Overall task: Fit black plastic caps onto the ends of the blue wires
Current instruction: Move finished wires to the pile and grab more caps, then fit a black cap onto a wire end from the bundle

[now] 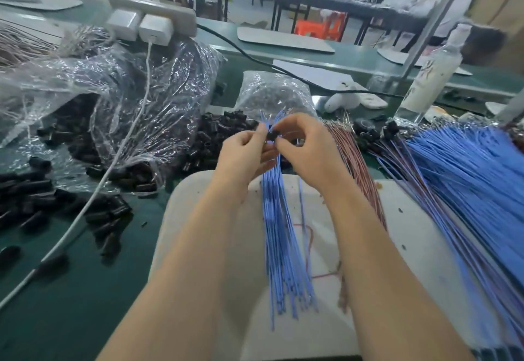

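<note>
The green tabletop (pixel 71 289) carries a white work mat (pixel 411 247) at the near centre. A clear plastic bag (pixel 158 85) lies far left, with loose black caps (pixel 34 199) spilled around it. A large fan of blue wires (pixel 467 179) lies on the right. A smaller bundle of blue wires (pixel 279 233) runs from the near mat up into the hands. The left hand (pixel 243 153) is curled round this bundle near its far ends. The right hand (pixel 309 148) pinches one black cap (pixel 272 135) between thumb and forefinger, just beside the left fingertips.

Step in hand, as judged: seating the cap on one wire end. Isolate a single wire from the bundle. Hold it close to its tip so that it cannot buckle. Align the cap bore with the wire axis, then push straight until it stops. Whether the wire has entered the cap cannot be told; the fingers hide it.
</note>
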A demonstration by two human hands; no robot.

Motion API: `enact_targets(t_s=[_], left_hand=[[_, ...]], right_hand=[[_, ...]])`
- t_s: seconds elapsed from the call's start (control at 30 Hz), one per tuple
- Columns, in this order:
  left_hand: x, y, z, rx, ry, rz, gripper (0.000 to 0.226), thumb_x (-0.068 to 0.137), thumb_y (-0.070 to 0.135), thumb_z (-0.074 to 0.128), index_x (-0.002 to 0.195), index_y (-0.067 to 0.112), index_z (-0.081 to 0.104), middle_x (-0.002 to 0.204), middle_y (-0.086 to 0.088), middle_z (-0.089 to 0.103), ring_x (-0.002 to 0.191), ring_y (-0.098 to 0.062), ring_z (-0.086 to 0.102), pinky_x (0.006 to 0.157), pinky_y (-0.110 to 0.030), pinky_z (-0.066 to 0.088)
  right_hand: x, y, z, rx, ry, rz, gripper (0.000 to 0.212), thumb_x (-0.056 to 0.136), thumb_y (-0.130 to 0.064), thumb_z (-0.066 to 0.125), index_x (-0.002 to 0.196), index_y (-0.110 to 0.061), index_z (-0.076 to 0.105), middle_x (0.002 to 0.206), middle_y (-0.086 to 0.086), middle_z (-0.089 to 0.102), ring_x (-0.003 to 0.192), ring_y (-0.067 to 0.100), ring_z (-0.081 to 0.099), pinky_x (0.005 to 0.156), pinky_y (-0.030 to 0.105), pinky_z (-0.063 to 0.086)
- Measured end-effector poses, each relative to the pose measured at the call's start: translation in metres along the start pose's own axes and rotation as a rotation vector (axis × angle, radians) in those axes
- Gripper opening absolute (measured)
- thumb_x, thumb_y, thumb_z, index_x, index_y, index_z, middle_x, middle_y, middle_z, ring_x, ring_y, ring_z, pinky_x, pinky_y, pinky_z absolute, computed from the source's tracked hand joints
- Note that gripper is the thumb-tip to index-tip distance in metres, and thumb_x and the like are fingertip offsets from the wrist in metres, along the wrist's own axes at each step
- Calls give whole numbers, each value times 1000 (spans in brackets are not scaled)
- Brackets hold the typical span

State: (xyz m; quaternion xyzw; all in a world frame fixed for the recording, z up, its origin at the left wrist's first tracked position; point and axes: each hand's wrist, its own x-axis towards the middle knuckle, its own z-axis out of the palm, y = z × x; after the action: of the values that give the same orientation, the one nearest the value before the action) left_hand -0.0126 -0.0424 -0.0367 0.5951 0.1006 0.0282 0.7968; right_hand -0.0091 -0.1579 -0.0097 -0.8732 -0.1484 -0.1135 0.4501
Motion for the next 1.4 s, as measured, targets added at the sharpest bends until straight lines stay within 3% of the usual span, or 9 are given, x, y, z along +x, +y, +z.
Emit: enact_targets(t_s=[0.2,0.47,0.63,0.87,1.07,1.13,1.23,1.33,1.4], left_hand=[[1,-11,4,-229,-47,-87,10,94,9,56,87,5,63,65,-3,69,58,-6,66,57,-14,52],[9,2,-17,-595,18,-246,15,91,12,60,77,6,61,65,-2,63,61,-10,64,55,-20,55],[5,3,-11,-672,26,-267,16,92,11,59,79,3,60,66,-7,65,61,-12,66,52,-18,54],[5,2,-11,-675,6,-269,18,94,11,56,80,0,58,68,-11,68,66,-15,68,57,-19,57],[8,-2,-6,-519,134,-110,9,88,8,65,82,4,61,63,-1,67,62,-6,66,55,-12,51],[9,-4,-5,-492,196,-54,7,86,7,66,83,4,61,68,-1,65,58,-5,65,55,-12,50],[9,-5,-3,-506,214,-42,5,86,6,66,86,4,61,69,-2,65,57,-5,65,55,-12,50],[7,-6,-3,-512,181,-37,4,87,9,66,85,7,63,64,2,66,59,-5,65,57,-13,51],[7,-7,-5,-452,158,-43,7,88,16,67,84,10,64,66,3,66,61,-6,65,57,-15,51]], right_hand=[[-12,25,1,60,30,108,16,88,-7,60,102,-11,66,95,-2,68,90,11,64,86,27,51],[-15,35,18,-473,-160,223,31,82,-50,66,86,-21,56,84,-4,61,83,17,56,70,31,43],[-14,34,19,-416,-162,285,21,87,-38,65,77,-21,56,70,-8,53,79,17,53,68,27,37],[-14,31,11,-279,-93,349,20,89,-31,62,80,-15,70,79,-1,68,79,16,60,69,26,42],[-15,29,7,-212,-90,355,24,90,-27,59,79,-10,71,73,4,71,76,19,65,73,30,49],[-15,26,6,-87,-83,385,19,89,-17,59,78,-6,69,70,7,71,61,17,61,65,29,49],[-16,16,-3,511,-114,414,6,89,-3,56,86,-6,60,68,7,69,43,8,46,48,19,43],[-18,12,-25,1149,-268,211,6,90,-4,54,91,-10,55,68,3,65,45,6,51,44,14,43],[-19,13,-36,1283,-249,142,6,86,-10,57,92,-12,56,69,1,65,47,5,52,45,14,44]])
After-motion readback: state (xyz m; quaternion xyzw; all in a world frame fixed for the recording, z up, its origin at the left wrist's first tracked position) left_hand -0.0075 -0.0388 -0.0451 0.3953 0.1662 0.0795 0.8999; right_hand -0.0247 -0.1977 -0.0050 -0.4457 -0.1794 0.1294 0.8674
